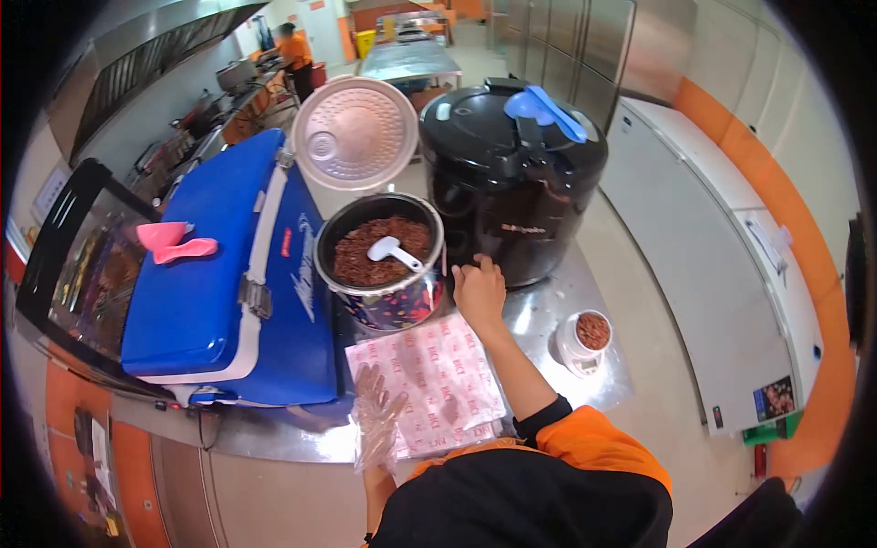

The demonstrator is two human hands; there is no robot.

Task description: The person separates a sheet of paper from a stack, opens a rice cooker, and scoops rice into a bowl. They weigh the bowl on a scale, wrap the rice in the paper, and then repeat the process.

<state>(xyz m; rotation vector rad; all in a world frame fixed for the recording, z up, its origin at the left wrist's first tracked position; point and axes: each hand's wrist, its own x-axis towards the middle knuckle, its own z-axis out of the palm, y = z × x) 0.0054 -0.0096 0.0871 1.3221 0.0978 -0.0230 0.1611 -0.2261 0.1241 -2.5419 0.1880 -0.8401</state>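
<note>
Clear plastic covers my left hand, which lies with spread fingers on the left edge of the pink-printed paper sheets. My bare right hand reaches to the front of the black cooker, fingers a little apart, with nothing visible in it. Left of that hand stands an open patterned pot of reddish-brown rice, with a white scoop resting on the rice. A small white cup of the same rice sits on a white scale to the right.
A blue cooler with pink scoops on its lid stands left. A round metal lid is raised behind the pot. Blue scoops lie on the cooker. Another person stands far back. White freezers stand right.
</note>
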